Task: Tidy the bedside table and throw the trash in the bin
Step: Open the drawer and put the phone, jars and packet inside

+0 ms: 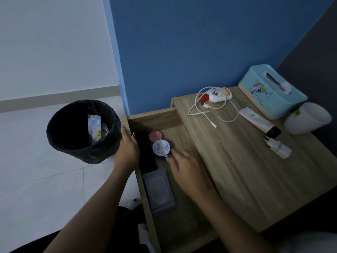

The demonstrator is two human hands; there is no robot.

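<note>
My right hand [184, 166], blurred, fingers loosely spread, holds nothing; the round white-lidded cream jar [161, 147] sits at its eleven o'clock in the open wooden drawer [184, 212]. My left hand [127, 145] grips the drawer's edge. Beyond it, at ten o'clock, stands the black-lined bin [82, 131].

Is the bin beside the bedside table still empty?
No: a colourful printed packet and some crumpled scraps already lie inside the black-lined bin.
</note>
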